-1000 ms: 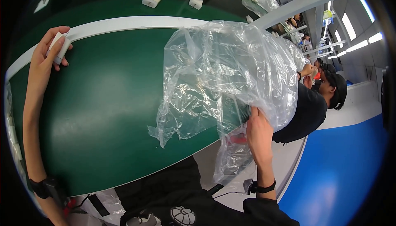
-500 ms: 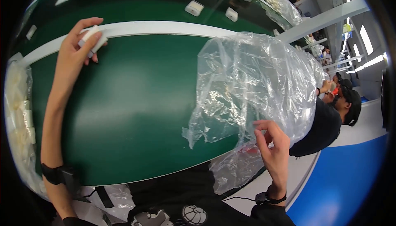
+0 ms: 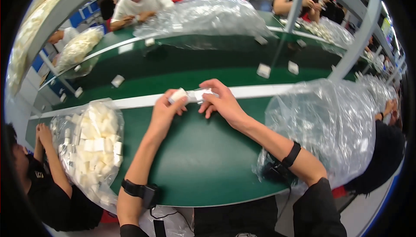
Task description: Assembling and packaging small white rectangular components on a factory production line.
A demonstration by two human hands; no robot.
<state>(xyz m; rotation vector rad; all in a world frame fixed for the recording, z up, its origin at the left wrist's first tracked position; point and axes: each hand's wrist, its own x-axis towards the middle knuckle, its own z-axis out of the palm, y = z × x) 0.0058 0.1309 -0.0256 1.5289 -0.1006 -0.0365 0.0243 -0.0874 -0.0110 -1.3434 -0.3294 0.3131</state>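
Note:
In front of the white rail (image 3: 138, 102), my left hand (image 3: 168, 107) pinches a small white block (image 3: 178, 95) between thumb and fingers. Close beside it on the right, my right hand (image 3: 223, 103) has its thumb and fingers round a second small white piece (image 3: 203, 95). The two pieces are nearly end to end; whether they touch I cannot tell. My fingers partly cover both. Below the hands lies the green tabletop (image 3: 190, 159).
A clear bag full of white blocks (image 3: 102, 137) lies left, by a co-worker's hands (image 3: 43, 134). A large, loose clear bag (image 3: 320, 128) bulges at right. Past the rail, scattered white blocks (image 3: 263, 70) lie on a dark green belt (image 3: 195, 61). A grey post (image 3: 357, 38) slants at right.
The view has turned left. My right hand has moved from beside the clear bag to my left hand, and now holds a white piece. The left still grips its block.

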